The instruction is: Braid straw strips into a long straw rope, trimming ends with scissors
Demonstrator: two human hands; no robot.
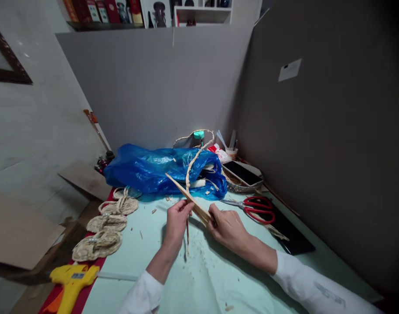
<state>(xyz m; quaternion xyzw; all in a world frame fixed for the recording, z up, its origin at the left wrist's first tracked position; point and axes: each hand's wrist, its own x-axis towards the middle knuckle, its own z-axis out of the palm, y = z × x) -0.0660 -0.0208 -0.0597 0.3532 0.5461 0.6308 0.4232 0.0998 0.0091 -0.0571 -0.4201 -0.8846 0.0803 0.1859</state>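
My left hand (177, 220) is closed in a pinch on a twisted straw cord (192, 165). From the fingers the cord rises and loops over the blue plastic bag (143, 168); a thin dark end hangs below them. My right hand (228, 224) is closed around the lower end of a long tan pointed strip (196, 207), whose tip slants up and left across the cord; I cannot tell whether it is wood or husk. The strip passes right beside my left fingertips. Red-handled scissors (258, 209) lie to the right of my right hand.
Several small woven straw sandals (97, 245) line the table's left edge, with a yellow glue gun (73, 281) nearer me. A phone (241, 172) rests on a basket at back right; a black flat panel (292, 235) lies below the scissors. Grey partitions (160, 87) stand behind and right.
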